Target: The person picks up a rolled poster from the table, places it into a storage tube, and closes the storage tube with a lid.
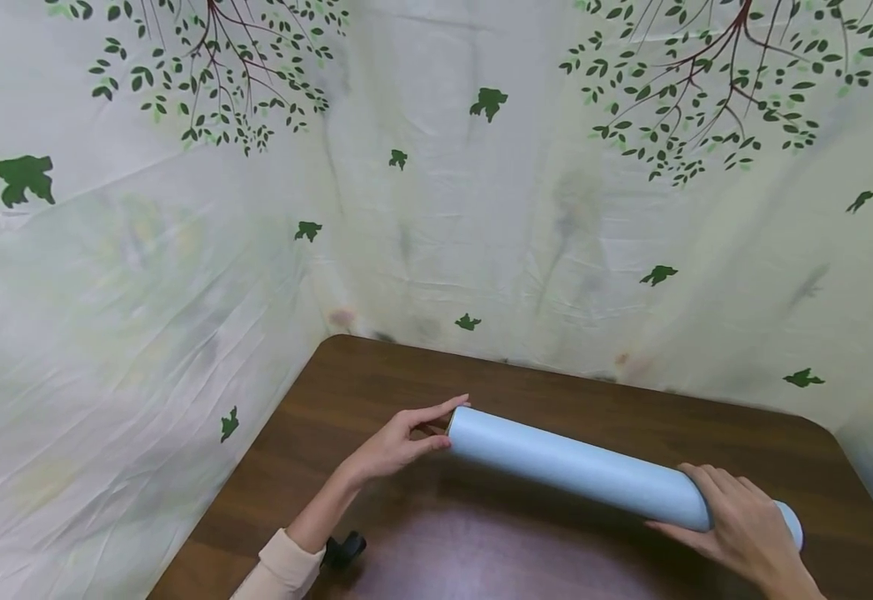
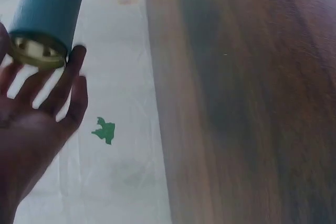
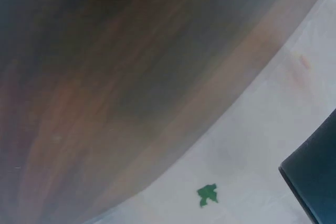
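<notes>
A long light-blue tube (image 1: 571, 467) is held up over the table, slanting down to the right in the head view. At its left end my left hand (image 1: 399, 442) pinches the rim, thumb at the lower edge and forefinger along the upper one. The left wrist view shows that end of the tube (image 2: 50, 14) as hollow with a yellowish-brown rim, the fingers of my left hand (image 2: 39, 98) spread around it. My right hand (image 1: 744, 517) grips the tube near its other end. In the right wrist view only a corner of the tube (image 3: 315, 177) shows; the hand is outside that view.
The brown wooden table (image 1: 376, 375) has rounded far corners. Pale cloth (image 1: 436, 233) printed with leaves and branches hangs behind it and at both sides. A small black object (image 1: 345, 550) shows beside the left cuff.
</notes>
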Motion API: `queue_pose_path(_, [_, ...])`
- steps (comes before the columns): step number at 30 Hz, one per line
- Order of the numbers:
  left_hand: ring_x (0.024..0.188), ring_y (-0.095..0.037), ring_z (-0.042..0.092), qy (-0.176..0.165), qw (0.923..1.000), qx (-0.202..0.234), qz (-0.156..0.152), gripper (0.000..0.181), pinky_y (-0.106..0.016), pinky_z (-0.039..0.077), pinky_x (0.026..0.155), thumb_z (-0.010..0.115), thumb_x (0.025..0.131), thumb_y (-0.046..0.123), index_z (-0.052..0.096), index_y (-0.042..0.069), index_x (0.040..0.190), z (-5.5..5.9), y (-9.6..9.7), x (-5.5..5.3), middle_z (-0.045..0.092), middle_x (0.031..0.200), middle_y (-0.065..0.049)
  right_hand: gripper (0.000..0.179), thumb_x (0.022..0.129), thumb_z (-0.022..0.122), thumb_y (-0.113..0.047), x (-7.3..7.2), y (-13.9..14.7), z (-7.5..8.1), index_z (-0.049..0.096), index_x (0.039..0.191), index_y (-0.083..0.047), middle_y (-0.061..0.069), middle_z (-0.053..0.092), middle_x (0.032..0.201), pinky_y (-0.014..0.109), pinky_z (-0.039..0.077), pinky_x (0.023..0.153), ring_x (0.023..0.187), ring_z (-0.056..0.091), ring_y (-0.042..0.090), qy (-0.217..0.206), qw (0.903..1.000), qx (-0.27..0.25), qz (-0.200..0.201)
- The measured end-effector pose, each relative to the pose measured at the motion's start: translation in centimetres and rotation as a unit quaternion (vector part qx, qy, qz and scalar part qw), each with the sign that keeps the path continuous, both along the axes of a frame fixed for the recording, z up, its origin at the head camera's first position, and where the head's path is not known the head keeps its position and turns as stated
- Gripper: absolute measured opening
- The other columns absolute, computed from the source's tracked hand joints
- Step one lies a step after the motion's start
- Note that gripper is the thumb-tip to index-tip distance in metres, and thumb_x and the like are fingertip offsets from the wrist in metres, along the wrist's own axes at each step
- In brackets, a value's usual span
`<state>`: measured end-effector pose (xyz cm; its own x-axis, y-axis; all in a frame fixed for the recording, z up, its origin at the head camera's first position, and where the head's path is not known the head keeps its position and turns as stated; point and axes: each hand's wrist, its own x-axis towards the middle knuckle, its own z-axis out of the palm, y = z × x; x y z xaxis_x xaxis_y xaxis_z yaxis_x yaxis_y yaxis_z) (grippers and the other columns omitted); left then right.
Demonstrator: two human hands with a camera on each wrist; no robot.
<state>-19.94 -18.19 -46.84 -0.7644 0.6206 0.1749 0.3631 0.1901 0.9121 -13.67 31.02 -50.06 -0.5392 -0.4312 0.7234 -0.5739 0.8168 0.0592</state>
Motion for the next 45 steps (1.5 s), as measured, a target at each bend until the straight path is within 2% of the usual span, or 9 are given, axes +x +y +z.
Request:
queue_pose_path(5, [0.134, -0.021, 0.060, -0.040, 0.9975, 0.037, -0.045, 0.061, -0.030, 0.057, 0.098, 0.066, 0.101, 0.012, 0.045, 0.020, 0.158, 0.1, -0.4, -0.7, 0.052, 0.158, -0.006, 0.091, 0.062, 0.077, -0.084, 0.3, 0.3, -0.5, 0.073, 0.106, -0.004, 0.002, 0.072, 0.090, 0.037, 0.047, 0.064, 0.065, 0.064, 0.021, -0.002, 0.9999, -0.012, 0.004])
queue_pose_path(10, [0.117, -0.019, 0.068, -0.028, 0.9990, 0.027, -0.023, 0.060, -0.028, 0.058, 0.091, 0.071, 0.098, 0.013, 0.051, 0.017, 0.154, -0.2, -0.7, -0.6, 0.061, 0.148, -0.010, 0.091, 0.057, 0.084, -0.078, 0.3, 0.0, -0.5, 0.072, 0.108, -0.004, 0.003, 0.073, 0.091, 0.037, 0.049, 0.063, 0.067, 0.065, 0.021, -0.020, 0.9998, 0.006, 0.002])
queue_pose_path(14, [0.102, -0.018, 0.071, -0.009, 0.9997, 0.022, 0.006, 0.061, -0.028, 0.059, 0.087, 0.073, 0.096, 0.017, 0.053, 0.015, 0.153, -0.1, -0.7, -0.2, 0.070, 0.133, -0.011, 0.091, 0.061, 0.080, -0.080, 0.1, -0.3, -0.2, 0.072, 0.107, -0.002, 0.004, 0.072, 0.090, 0.037, 0.049, 0.062, 0.066, 0.065, 0.021, -0.007, 0.9999, 0.009, 0.007])
queue_pose_path(18, [0.105, -0.017, 0.071, 0.008, 0.9997, 0.019, 0.014, 0.060, -0.028, 0.058, 0.089, 0.073, 0.096, 0.018, 0.054, 0.021, 0.152, -0.3, -0.7, 0.0, 0.065, 0.143, -0.010, 0.091, 0.068, 0.073, -0.083, -0.1, -0.4, 0.0, 0.072, 0.106, -0.001, 0.004, 0.071, 0.089, 0.037, 0.049, 0.061, 0.066, 0.064, 0.021, 0.006, 0.9999, 0.009, 0.013])
queue_pose_path(23, [0.116, -0.014, 0.068, -0.001, 0.9996, 0.016, -0.021, 0.062, -0.034, 0.057, 0.096, 0.072, 0.097, 0.015, 0.051, 0.024, 0.154, -0.7, -1.0, 0.0, 0.053, 0.156, -0.011, 0.088, 0.064, 0.078, -0.081, 0.4, -0.5, -0.3, 0.072, 0.105, -0.003, 0.001, 0.071, 0.086, 0.034, 0.048, 0.059, 0.061, 0.060, 0.019, 0.001, 0.9998, 0.011, 0.017])
queue_pose_path(27, [0.130, -0.021, 0.063, -0.029, 0.9958, 0.042, -0.075, 0.072, -0.054, 0.054, 0.101, 0.075, 0.092, 0.005, 0.046, 0.015, 0.157, -0.4, -1.4, -0.2, 0.049, 0.159, -0.014, 0.086, 0.057, 0.084, -0.078, 0.9, -0.2, -0.5, 0.073, 0.105, -0.007, -0.004, 0.071, 0.088, 0.031, 0.048, 0.060, 0.062, 0.060, 0.015, -0.028, 0.9995, 0.005, 0.009])
queue_pose_path(30, [0.136, -0.024, 0.060, -0.033, 0.9930, 0.062, -0.095, 0.076, -0.058, 0.052, 0.101, 0.077, 0.088, -0.002, 0.045, 0.006, 0.156, -0.1, -1.3, -0.2, 0.048, 0.160, -0.014, 0.086, 0.054, 0.087, -0.076, 1.1, 0.0, -0.6, 0.073, 0.106, -0.010, -0.007, 0.071, 0.090, 0.028, 0.048, 0.060, 0.063, 0.059, 0.012, -0.043, 0.9991, -0.002, 0.007])
queue_pose_path(39, [0.125, -0.019, 0.067, -0.012, 0.9973, 0.059, -0.043, 0.071, -0.054, 0.056, 0.096, 0.081, 0.087, 0.004, 0.054, 0.017, 0.152, -0.7, -0.7, 0.8, 0.059, 0.150, -0.012, 0.089, 0.052, 0.087, -0.076, 1.3, 0.3, -1.3, 0.072, 0.105, -0.007, -0.001, 0.072, 0.086, 0.025, 0.049, 0.052, 0.063, 0.063, 0.012, -0.031, 0.9993, 0.000, 0.022])
queue_pose_path(45, [0.119, -0.018, 0.069, 0.003, 0.9970, 0.069, -0.036, 0.070, -0.045, 0.058, 0.095, 0.077, 0.091, 0.005, 0.050, 0.018, 0.154, -0.9, 0.0, 0.9, 0.057, 0.152, -0.013, 0.091, 0.050, 0.088, -0.075, 1.7, 0.3, -1.2, 0.071, 0.105, -0.005, 0.000, 0.070, 0.084, 0.026, 0.049, 0.052, 0.061, 0.061, 0.012, -0.031, 0.9995, -0.001, 0.012])
